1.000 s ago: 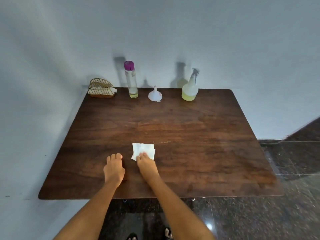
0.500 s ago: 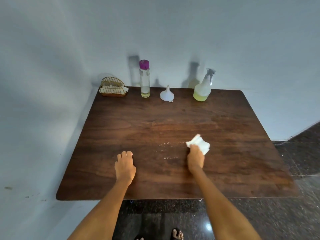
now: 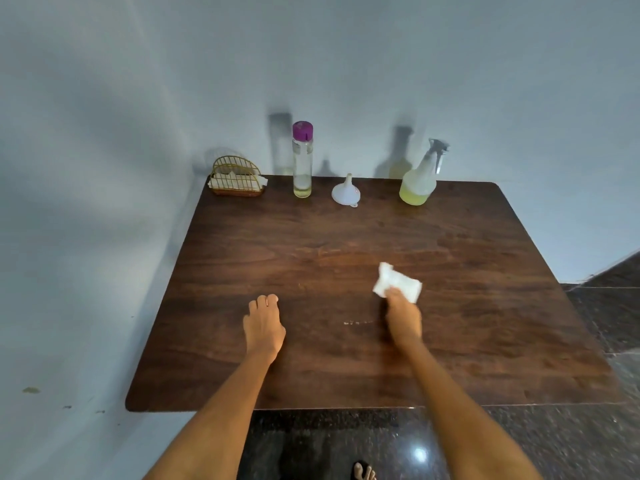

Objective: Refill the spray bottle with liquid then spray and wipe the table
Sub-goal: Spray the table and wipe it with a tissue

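Bottom edge: sandalled foot (image 3: 363, 472), cut off by the frame. Left hand (image 3: 264, 323) lies flat on the table (image 3: 485, 323), fingers straight and together. Right hand (image 3: 403, 315) is motion-blurred, fingertips on the near edge of the white tissue (image 3: 400, 284); can't tell if it's a pinch or a flat press. Faint wet specks (image 3: 358, 322) between the hands. Far edge, left to right: wire napkin holder (image 3: 237, 181), purple-capped bottle (image 3: 302, 161), funnel (image 3: 346, 192) mouth down, spray bottle (image 3: 418, 183) upright with yellowish liquid low inside.

left hand (image 3: 264, 327) flat on the table (image 3: 346, 233), near left. right hand (image 3: 403, 317), blurred, on the white tissue (image 3: 398, 280), grip unreadable. along the far edge: spray bottle (image 3: 419, 181), funnel (image 3: 346, 192), purple-capped bottle (image 3: 302, 161).
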